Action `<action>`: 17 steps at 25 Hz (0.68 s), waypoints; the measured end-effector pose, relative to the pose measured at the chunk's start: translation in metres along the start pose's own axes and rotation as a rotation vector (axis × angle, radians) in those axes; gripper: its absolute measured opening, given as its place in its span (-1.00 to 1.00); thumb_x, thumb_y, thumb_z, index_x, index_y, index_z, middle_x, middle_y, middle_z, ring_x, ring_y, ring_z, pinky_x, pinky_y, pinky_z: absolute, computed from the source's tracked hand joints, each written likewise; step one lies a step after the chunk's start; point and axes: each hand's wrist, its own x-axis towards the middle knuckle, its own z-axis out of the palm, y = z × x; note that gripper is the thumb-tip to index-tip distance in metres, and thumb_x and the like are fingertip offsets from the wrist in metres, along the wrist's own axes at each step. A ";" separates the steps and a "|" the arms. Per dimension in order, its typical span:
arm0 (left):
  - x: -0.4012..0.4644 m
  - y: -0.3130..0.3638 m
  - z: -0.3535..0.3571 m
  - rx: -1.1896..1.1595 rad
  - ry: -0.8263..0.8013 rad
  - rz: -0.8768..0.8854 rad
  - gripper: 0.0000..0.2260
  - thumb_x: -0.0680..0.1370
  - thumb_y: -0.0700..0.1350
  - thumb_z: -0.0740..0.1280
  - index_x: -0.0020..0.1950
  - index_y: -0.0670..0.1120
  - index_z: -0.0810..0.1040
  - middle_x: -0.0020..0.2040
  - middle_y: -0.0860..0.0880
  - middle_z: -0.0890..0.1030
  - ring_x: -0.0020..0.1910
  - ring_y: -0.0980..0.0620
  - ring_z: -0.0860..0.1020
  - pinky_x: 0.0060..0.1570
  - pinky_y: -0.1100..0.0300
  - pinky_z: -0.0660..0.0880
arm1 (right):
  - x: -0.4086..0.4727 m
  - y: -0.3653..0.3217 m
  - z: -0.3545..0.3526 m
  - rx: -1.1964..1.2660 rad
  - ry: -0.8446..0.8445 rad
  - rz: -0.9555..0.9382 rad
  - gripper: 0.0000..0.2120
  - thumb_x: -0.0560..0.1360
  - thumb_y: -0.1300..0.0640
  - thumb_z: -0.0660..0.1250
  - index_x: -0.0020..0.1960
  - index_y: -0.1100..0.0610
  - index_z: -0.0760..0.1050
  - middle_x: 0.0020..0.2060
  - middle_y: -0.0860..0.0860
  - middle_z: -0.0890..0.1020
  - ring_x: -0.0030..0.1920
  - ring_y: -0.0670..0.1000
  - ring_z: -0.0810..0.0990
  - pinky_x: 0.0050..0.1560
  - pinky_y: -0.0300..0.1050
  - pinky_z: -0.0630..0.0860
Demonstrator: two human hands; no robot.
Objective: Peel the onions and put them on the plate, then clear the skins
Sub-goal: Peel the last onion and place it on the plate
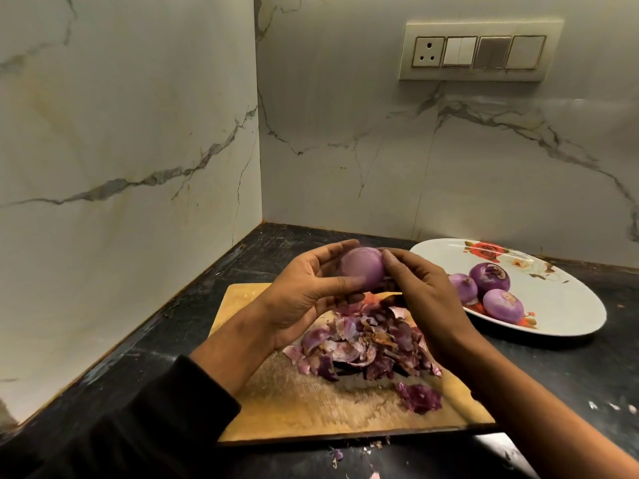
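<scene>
A peeled purple onion (361, 268) is held above the wooden cutting board (276, 406). My left hand (307, 295) grips it from the left, thumb under it and fingers curled over its top. My right hand (418, 288) pinches its right side with the fingertips. A heap of purple and brown onion skins (366, 344) lies on the board below, with a smaller clump of skins (420, 397) nearer me. Three peeled onions (489, 276) sit on the white flowered plate (567, 299) to the right.
The board lies on a black countertop (173, 340) in a corner of marble-tiled walls (131, 150). A switch and socket panel (479, 51) is on the back wall. Small skin scraps (337, 454) lie on the counter in front of the board.
</scene>
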 end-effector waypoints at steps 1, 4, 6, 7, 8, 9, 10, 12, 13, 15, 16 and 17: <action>0.000 0.000 0.001 0.000 -0.007 -0.007 -0.49 0.36 -0.35 0.47 0.31 -0.14 0.56 0.16 -0.15 0.67 0.15 -0.16 0.65 -0.08 0.15 0.65 | -0.001 0.001 0.001 0.009 -0.001 -0.008 -0.76 0.63 0.04 0.23 0.20 0.03 0.60 -0.06 0.02 0.71 -0.10 0.03 0.70 -0.20 -0.17 0.60; 0.000 0.000 0.001 -0.015 -0.010 -0.025 -0.49 0.36 -0.34 0.47 0.31 -0.13 0.57 0.20 -0.23 0.64 0.15 -0.18 0.65 -0.05 0.13 0.65 | -0.003 0.000 0.002 -0.030 0.030 -0.065 -0.74 0.61 0.10 0.27 0.26 0.07 0.58 -0.03 0.01 0.71 -0.11 0.01 0.72 -0.20 -0.13 0.64; 0.000 0.000 0.000 0.006 -0.015 -0.015 -0.47 0.35 -0.34 0.47 0.31 -0.12 0.57 0.20 -0.25 0.63 0.15 -0.18 0.65 -0.03 0.09 0.65 | -0.002 0.000 0.002 -0.101 0.017 -0.113 -0.72 0.61 0.14 0.27 0.30 0.08 0.55 0.00 0.00 0.70 -0.10 0.00 0.72 -0.17 -0.08 0.68; 0.000 -0.001 0.001 0.031 -0.015 -0.005 -0.47 0.35 -0.33 0.47 0.32 -0.11 0.56 0.19 -0.22 0.64 0.15 -0.16 0.65 -0.03 0.11 0.65 | -0.002 0.000 0.002 -0.161 0.006 -0.137 -0.73 0.62 0.16 0.26 0.30 0.10 0.55 0.01 0.00 0.70 -0.08 0.00 0.72 -0.13 -0.05 0.68; 0.000 -0.001 0.001 0.068 -0.010 0.007 -0.47 0.35 -0.31 0.48 0.32 -0.10 0.56 0.17 -0.18 0.65 0.13 -0.12 0.66 -0.06 0.14 0.64 | -0.002 0.000 0.002 -0.239 0.003 -0.166 -0.74 0.63 0.17 0.25 0.29 0.11 0.56 0.02 0.00 0.69 -0.06 0.00 0.71 -0.10 -0.04 0.68; -0.001 -0.002 0.002 0.112 -0.002 0.018 -0.47 0.34 -0.29 0.49 0.31 -0.10 0.55 0.15 -0.15 0.67 0.10 -0.08 0.67 -0.10 0.18 0.63 | -0.001 -0.001 0.001 -0.323 0.004 -0.201 -0.75 0.64 0.17 0.23 0.27 0.12 0.57 0.01 -0.03 0.67 -0.05 -0.03 0.68 -0.08 -0.07 0.67; -0.001 -0.002 0.002 0.152 0.006 0.027 -0.48 0.34 -0.27 0.50 0.30 -0.11 0.55 0.13 -0.13 0.67 0.07 -0.06 0.68 -0.14 0.21 0.62 | -0.001 -0.001 0.001 -0.404 0.004 -0.239 -0.77 0.65 0.16 0.21 0.24 0.11 0.57 -0.02 -0.06 0.65 -0.06 -0.04 0.66 -0.08 -0.12 0.65; -0.002 -0.002 0.004 0.198 0.016 0.032 -0.50 0.35 -0.26 0.50 0.28 -0.14 0.55 0.14 -0.15 0.66 0.05 -0.09 0.69 -0.18 0.20 0.63 | 0.000 -0.003 0.000 -0.518 0.004 -0.300 -0.80 0.66 0.15 0.19 0.20 0.07 0.54 -0.07 -0.11 0.60 -0.11 -0.08 0.62 -0.15 -0.27 0.58; -0.002 -0.002 0.004 0.207 0.018 0.030 -0.51 0.36 -0.28 0.50 0.28 -0.15 0.54 0.16 -0.17 0.65 0.06 -0.12 0.69 -0.18 0.17 0.64 | 0.001 -0.003 0.000 -0.549 0.005 -0.314 -0.80 0.66 0.14 0.18 0.20 0.08 0.54 -0.08 -0.10 0.59 -0.12 -0.08 0.61 -0.17 -0.30 0.56; -0.002 -0.002 0.004 0.202 0.016 0.026 -0.52 0.38 -0.31 0.49 0.29 -0.17 0.53 0.18 -0.20 0.63 0.06 -0.17 0.69 -0.15 0.12 0.66 | 0.001 -0.002 0.001 -0.585 0.013 -0.326 -0.79 0.67 0.14 0.18 0.21 0.12 0.53 -0.07 -0.07 0.60 -0.12 -0.06 0.61 -0.15 -0.23 0.56; -0.003 -0.001 0.004 0.193 0.013 0.026 -0.52 0.37 -0.31 0.49 0.28 -0.17 0.53 0.19 -0.21 0.63 0.05 -0.18 0.69 -0.13 0.11 0.66 | 0.001 -0.001 0.002 -0.593 0.019 -0.332 -0.79 0.67 0.13 0.17 0.21 0.12 0.53 -0.07 -0.06 0.60 -0.12 -0.05 0.61 -0.16 -0.21 0.55; -0.003 -0.001 0.004 0.180 0.010 0.026 -0.51 0.36 -0.30 0.49 0.28 -0.17 0.54 0.19 -0.22 0.62 0.06 -0.19 0.68 -0.12 0.11 0.66 | 0.002 -0.001 0.003 -0.599 0.025 -0.337 -0.81 0.67 0.13 0.16 0.19 0.11 0.52 -0.08 -0.06 0.59 -0.13 -0.06 0.60 -0.17 -0.23 0.53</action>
